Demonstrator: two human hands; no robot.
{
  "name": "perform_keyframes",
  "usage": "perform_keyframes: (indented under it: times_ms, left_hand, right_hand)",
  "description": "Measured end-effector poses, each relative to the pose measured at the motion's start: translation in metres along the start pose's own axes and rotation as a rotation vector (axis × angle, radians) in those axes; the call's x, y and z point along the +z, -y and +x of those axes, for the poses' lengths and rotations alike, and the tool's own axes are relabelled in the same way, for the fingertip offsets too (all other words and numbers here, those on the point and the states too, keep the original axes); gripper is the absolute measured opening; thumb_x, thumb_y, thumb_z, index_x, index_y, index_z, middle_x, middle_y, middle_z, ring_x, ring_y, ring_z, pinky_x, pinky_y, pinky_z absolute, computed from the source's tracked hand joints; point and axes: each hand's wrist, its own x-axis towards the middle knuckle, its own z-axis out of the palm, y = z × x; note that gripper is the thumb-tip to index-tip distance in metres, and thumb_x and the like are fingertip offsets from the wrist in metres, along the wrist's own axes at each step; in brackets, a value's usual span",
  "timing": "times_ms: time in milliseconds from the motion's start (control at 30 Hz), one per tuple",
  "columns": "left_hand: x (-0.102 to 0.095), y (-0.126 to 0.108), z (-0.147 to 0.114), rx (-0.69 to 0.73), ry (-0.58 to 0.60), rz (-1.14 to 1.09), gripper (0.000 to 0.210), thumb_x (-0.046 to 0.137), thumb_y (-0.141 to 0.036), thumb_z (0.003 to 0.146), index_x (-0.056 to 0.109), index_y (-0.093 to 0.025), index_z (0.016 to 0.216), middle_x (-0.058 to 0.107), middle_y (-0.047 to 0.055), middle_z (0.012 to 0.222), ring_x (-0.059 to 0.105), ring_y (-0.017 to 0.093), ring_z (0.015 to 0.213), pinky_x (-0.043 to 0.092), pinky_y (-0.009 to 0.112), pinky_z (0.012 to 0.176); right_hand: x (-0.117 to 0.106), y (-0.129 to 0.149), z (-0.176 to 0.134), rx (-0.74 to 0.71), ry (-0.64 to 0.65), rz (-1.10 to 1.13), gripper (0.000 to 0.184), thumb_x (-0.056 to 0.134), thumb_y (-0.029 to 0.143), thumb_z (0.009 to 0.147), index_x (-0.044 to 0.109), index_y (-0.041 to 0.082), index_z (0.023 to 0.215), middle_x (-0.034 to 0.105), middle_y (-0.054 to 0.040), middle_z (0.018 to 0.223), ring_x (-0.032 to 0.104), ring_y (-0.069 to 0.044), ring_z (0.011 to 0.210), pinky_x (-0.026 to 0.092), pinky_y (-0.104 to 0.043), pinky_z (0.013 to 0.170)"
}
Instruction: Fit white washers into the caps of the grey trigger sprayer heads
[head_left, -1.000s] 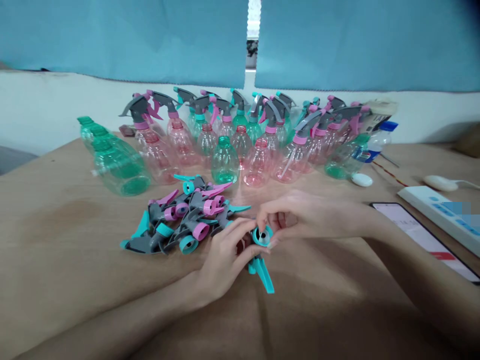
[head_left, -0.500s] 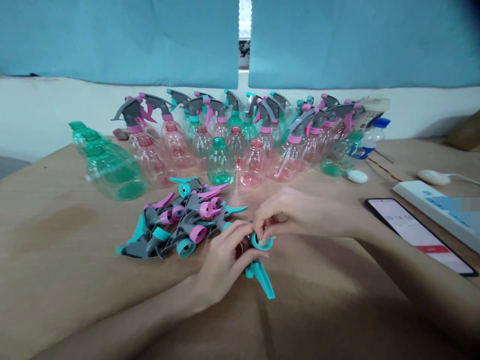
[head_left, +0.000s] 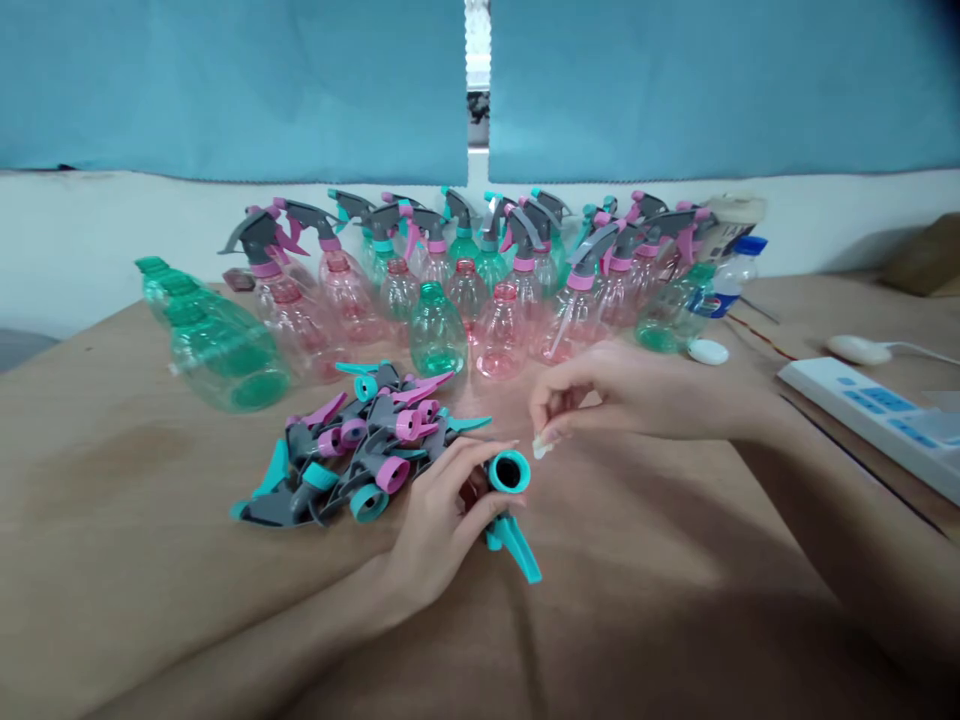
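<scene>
My left hand [head_left: 442,520] is closed round a grey trigger spray head [head_left: 510,530] with turquoise parts, its round collar opening facing up toward me and its turquoise trigger pointing down. Just right of that collar, my right hand [head_left: 592,400] pinches a small whitish, translucent piece [head_left: 540,447], whose exact kind I cannot make out. The piece is apart from the collar. Left of my left hand lies a heap of loose spray heads [head_left: 375,440], grey with pink or turquoise collars and triggers.
Behind the heap stand green and pink clear bottles [head_left: 439,330], several topped with spray heads. Green bottles [head_left: 225,345] lean together at the left. At the right are a blue-capped bottle [head_left: 739,270], a white oval object [head_left: 707,352] and a white power strip [head_left: 877,410].
My right hand has drawn back up and right from the turquoise collar, and the whitish piece now shows in its fingers. My left hand still grips the spray head.
</scene>
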Motion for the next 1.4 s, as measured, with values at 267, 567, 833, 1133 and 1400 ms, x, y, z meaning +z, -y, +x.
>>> perform_keyframes:
  times_ms: [267, 567, 833, 1133, 1400]
  left_hand:
    - [-0.001, 0.0, -0.001, 0.008, -0.016, 0.016, 0.026, 0.065, -0.021, 0.083, 0.059, -0.022, 0.109, 0.057, 0.002, 0.101, 0.056, 0.013, 0.076, 0.048, 0.023, 0.065]
    - [0.0, -0.002, 0.001, -0.006, -0.032, 0.014, 0.028, 0.066, -0.023, 0.081, 0.061, -0.021, 0.108, 0.058, 0.004, 0.101, 0.056, 0.014, 0.075, 0.049, 0.025, 0.064]
    - [0.0, -0.003, 0.0, 0.014, -0.03, 0.026, 0.03, 0.067, -0.021, 0.081, 0.06, -0.022, 0.111, 0.056, 0.003, 0.099, 0.054, 0.012, 0.072, 0.047, 0.024, 0.063]
    - [0.002, 0.004, -0.004, 0.044, -0.046, -0.055, 0.032, 0.067, -0.029, 0.081, 0.06, -0.023, 0.111, 0.057, 0.005, 0.099, 0.057, 0.014, 0.071, 0.05, 0.025, 0.059]
    - [0.004, 0.003, -0.003, 0.084, -0.053, -0.056, 0.033, 0.066, -0.03, 0.081, 0.059, -0.023, 0.113, 0.056, 0.007, 0.1, 0.059, 0.017, 0.081, 0.054, 0.029, 0.065]
  right_hand:
    - [0.014, -0.028, 0.015, 0.172, 0.209, -0.075, 0.015, 0.06, 0.033, 0.077, 0.069, 0.022, 0.081, 0.07, 0.0005, 0.078, 0.061, -0.014, 0.067, 0.036, -0.022, 0.055]
    - [0.041, -0.043, 0.029, 0.127, 0.172, -0.11, 0.009, 0.062, 0.021, 0.072, 0.063, 0.018, 0.08, 0.066, -0.0008, 0.075, 0.057, -0.013, 0.064, 0.037, -0.022, 0.052]
    - [0.013, -0.018, 0.015, 0.16, 0.021, -0.294, 0.026, 0.049, 0.014, 0.082, 0.067, 0.021, 0.1, 0.069, -0.0053, 0.098, 0.061, -0.016, 0.078, 0.038, -0.025, 0.059]
    - [0.005, 0.006, -0.002, 0.025, 0.032, 0.028, 0.022, 0.052, 0.033, 0.088, 0.069, 0.019, 0.089, 0.067, 0.0008, 0.076, 0.056, -0.011, 0.065, 0.034, -0.022, 0.054]
    - [0.023, 0.01, 0.005, 0.006, 0.108, 0.034, 0.017, 0.055, 0.03, 0.084, 0.063, 0.017, 0.077, 0.06, 0.0028, 0.067, 0.048, -0.008, 0.057, 0.032, -0.021, 0.051]
